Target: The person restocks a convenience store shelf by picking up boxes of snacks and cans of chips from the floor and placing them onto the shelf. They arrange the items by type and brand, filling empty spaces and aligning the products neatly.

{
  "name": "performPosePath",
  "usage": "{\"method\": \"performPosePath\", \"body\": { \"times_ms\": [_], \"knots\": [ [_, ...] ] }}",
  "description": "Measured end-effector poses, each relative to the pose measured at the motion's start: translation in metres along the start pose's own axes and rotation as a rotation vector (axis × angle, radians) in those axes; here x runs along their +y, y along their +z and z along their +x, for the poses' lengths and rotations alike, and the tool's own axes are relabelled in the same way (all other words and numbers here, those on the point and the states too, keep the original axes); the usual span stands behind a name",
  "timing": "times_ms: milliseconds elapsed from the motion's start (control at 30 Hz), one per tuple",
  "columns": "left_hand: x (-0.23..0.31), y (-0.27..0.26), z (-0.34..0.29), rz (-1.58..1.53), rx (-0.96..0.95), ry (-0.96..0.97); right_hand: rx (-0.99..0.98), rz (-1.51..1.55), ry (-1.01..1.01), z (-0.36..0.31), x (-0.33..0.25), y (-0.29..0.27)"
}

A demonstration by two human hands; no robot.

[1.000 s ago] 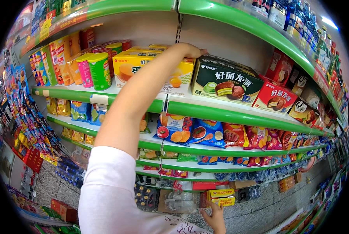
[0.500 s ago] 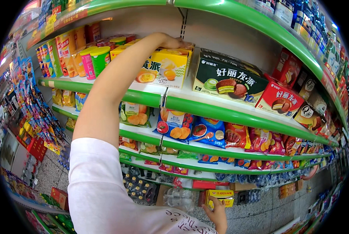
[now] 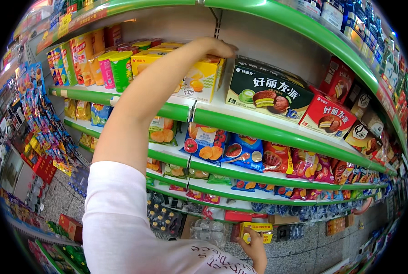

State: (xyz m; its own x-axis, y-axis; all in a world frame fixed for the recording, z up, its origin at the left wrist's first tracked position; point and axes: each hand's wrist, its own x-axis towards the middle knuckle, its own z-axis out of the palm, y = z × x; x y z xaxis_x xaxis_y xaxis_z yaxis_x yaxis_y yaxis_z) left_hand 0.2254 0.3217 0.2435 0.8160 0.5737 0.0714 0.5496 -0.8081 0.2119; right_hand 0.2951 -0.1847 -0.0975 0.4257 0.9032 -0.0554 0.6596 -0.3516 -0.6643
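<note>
Plainly, in the head view, the left hand [image 3: 218, 45] was held at the upper centre of the frame, by the rear right corner of a yellow box [image 3: 208, 76]; its fingers were stretched toward the right, but whether anything was gripped could not be told. The yellow box was seen upright on the green-edged shelf [image 3: 208, 108], its front partly hidden by the forearm; it was printed with egg pictures and a pale zigzag pattern over a white lower edge. Just to its right, a dark green box [image 3: 258, 82] was set apart by a gap. At the lower centre-right, the right hand [image 3: 253, 248] was seen with thumb and fingers parted, overlapping a small yellow carton [image 3: 265, 236]; contact could not be told.
</note>
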Motion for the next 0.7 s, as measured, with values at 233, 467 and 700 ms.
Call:
{"method": "performPosePath", "body": {
  "times_ms": [233, 467, 700],
  "knots": [
    [-0.032, 0.013, 0.036, 0.076, -0.104, -0.095, 0.010, -0.001, -0.090, -0.002, 0.027, 0.008],
    [-0.016, 0.014, 0.018, -0.036, -0.055, -0.146, 0.019, 0.003, -0.019, -0.018, 0.033, 0.007],
    [0.007, 0.002, 0.023, -0.300, 0.357, -0.015, 0.061, 0.088, -0.002, -0.028, 0.048, 0.001]
  ]
}}
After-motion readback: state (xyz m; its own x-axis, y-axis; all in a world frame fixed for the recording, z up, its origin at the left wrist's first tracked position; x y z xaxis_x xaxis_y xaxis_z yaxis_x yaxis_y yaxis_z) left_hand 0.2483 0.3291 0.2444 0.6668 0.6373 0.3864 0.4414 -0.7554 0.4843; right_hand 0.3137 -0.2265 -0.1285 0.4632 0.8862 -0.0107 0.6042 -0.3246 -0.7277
